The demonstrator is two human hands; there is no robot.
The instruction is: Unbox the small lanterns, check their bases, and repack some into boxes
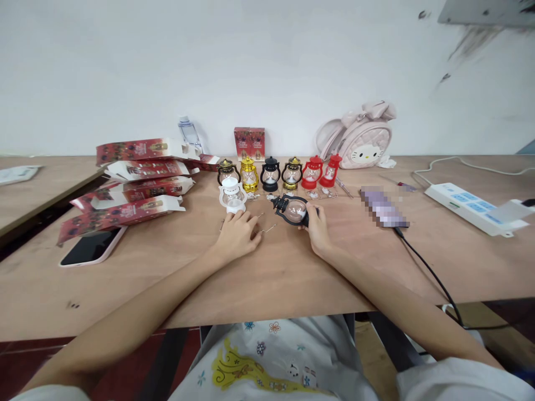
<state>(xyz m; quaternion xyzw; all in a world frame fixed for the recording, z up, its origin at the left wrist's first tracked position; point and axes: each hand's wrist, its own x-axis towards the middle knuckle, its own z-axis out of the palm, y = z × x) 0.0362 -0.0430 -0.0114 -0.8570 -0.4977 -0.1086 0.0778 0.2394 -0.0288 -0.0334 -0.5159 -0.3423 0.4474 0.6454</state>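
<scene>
My right hand (316,227) grips a small black toy lantern (291,209) that lies tipped on its side on the wooden table (267,278). My left hand (238,233) rests on the table with curled fingers, touching the base of a white lantern (232,195) that stands upright. Thin metal wire hooks (267,228) lie between my hands. Behind them a row of little lanterns stands upright: bronze (226,170), gold (249,174), black (270,174), another bronze (291,173) and two red ones (320,171).
Several flat red cartons (134,189) are stacked at the left, with a phone (92,247) in front of them. A small red box (249,143) and a pink bag (360,138) stand by the wall. A white power strip (468,208) and a black cable (430,273) lie at the right.
</scene>
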